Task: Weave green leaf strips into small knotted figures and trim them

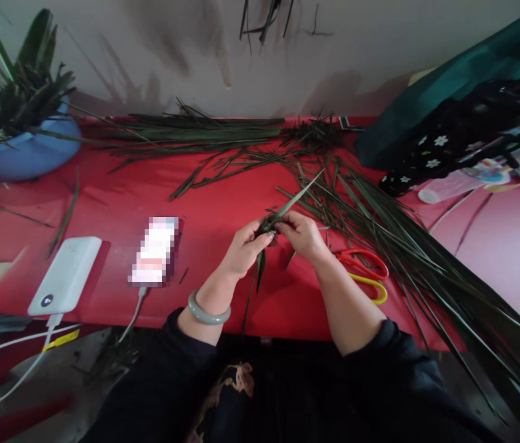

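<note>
Close together over the middle of the red table [213,212], my two hands hold a small bunch of folded dark green leaf strips [266,229]. My left hand [247,246], with a pale bangle on the wrist, has its fingers closed around the bunch. The thumb and fingers of my right hand [303,235] pinch its right side. One long pointed leaf end [299,197] sticks out up and to the right; other ends hang below. Part of the bunch is hidden by my fingers. Scissors [365,264] with red and yellow handles lie partly behind my right forearm.
Long leaf strips [393,227] spread along the right, with more leaves [195,132] at the back. A phone [154,252] and a white power bank [66,274], both cabled, lie left. A blue basin [24,157] of leaves and a green bag [453,80] stand at the back corners.
</note>
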`<state>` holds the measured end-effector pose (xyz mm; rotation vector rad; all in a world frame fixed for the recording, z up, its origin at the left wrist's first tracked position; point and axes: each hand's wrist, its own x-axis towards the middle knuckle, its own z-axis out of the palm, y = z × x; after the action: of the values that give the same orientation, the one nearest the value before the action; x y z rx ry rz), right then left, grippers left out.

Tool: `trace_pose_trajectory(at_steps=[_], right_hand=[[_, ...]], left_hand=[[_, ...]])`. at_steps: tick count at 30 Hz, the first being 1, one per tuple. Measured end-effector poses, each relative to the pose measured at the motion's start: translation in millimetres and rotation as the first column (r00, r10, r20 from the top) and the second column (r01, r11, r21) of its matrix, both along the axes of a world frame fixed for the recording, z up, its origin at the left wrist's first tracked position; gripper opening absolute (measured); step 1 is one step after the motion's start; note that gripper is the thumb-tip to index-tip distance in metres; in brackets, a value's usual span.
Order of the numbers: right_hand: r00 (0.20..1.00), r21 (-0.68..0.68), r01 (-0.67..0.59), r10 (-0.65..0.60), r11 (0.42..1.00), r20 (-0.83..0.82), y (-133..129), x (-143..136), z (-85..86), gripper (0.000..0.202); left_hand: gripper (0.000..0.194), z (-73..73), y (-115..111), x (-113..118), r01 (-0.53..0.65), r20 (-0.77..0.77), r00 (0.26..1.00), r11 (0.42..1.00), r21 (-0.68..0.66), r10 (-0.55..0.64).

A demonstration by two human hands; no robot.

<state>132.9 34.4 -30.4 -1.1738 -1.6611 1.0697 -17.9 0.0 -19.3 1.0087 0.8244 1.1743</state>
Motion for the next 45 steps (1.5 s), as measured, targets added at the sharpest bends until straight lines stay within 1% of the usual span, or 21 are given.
trace_pose_trajectory(at_steps=[4, 9, 15, 21, 25, 28, 31, 33, 37, 41, 45], right_hand=[[0.999, 0.003, -0.034, 0.034, 0.999, 0.02, -0.3, 0.1, 0.5, 0.015], [0.999, 0.022, -0.035, 0.034, 0.999, 0.026, -2.6, -0.9, 5.6, 0.013], [0.994, 0.052, -0.072, 0.068, 0.996, 0.087, -2.9, 0.2, 7.3, 0.018], [0.979, 0.103, 0.014, -0.034, 0.995, 0.201, -2.1, -0.8, 4.8, 0.02], [0.974, 0.094, 0.025, -0.046, 0.995, 0.224, -2.4, -1.0, 2.7, 0.017], [0.979, 0.073, -0.006, -0.009, 0.997, 0.206, -3.1, -0.9, 2.4, 0.018], [0.972, 0.097, -0.043, 0.019, 0.994, 0.234, -4.0, -1.1, 3.5, 0.014], [0.969, 0.111, -0.052, 0.024, 0.992, 0.244, -4.3, -1.2, 4.4, 0.012], [0.973, 0.117, -0.056, 0.028, 0.992, 0.228, -3.8, -1.1, 3.8, 0.011], [0.975, 0.112, -0.061, 0.035, 0.992, 0.22, -3.0, -1.3, 1.9, 0.018], [0.973, 0.103, -0.065, 0.04, 0.993, 0.228, -3.8, -1.7, 3.2, 0.02]], left_hand=[[0.035, 1.9, 0.7, 0.2, -0.038, 0.031, 0.999, 0.999, -0.023, 0.038], [0.031, 1.0, 0.8, 0.3, -0.086, 0.059, 0.994, 0.993, -0.085, 0.091], [0.032, -1.4, 2.3, 0.6, -0.091, 0.126, 0.985, 0.98, -0.178, 0.115], [0.035, -0.4, 1.4, 2.2, -0.053, 0.155, 0.984, 0.981, -0.187, 0.082], [0.038, 2.3, 0.3, 3.3, -0.053, 0.114, 0.991, 0.983, -0.174, 0.073], [0.037, 3.5, 0.9, 3.4, -0.126, 0.059, 0.989, 0.98, -0.153, 0.137], [0.032, 1.6, 2.9, 3.1, -0.219, 0.02, 0.974, 0.967, -0.131, 0.224], [0.028, 0.0, 4.0, 2.8, -0.244, -0.003, 0.969, 0.961, -0.128, 0.246], [0.025, 0.5, 3.3, 2.2, -0.227, -0.031, 0.974, 0.962, -0.149, 0.225], [0.025, 4.2, 1.4, 1.4, -0.168, 0.015, 0.985, 0.965, -0.202, 0.174], [0.025, 4.6, 1.7, 1.0, -0.137, 0.048, 0.988, 0.97, -0.203, 0.149]])
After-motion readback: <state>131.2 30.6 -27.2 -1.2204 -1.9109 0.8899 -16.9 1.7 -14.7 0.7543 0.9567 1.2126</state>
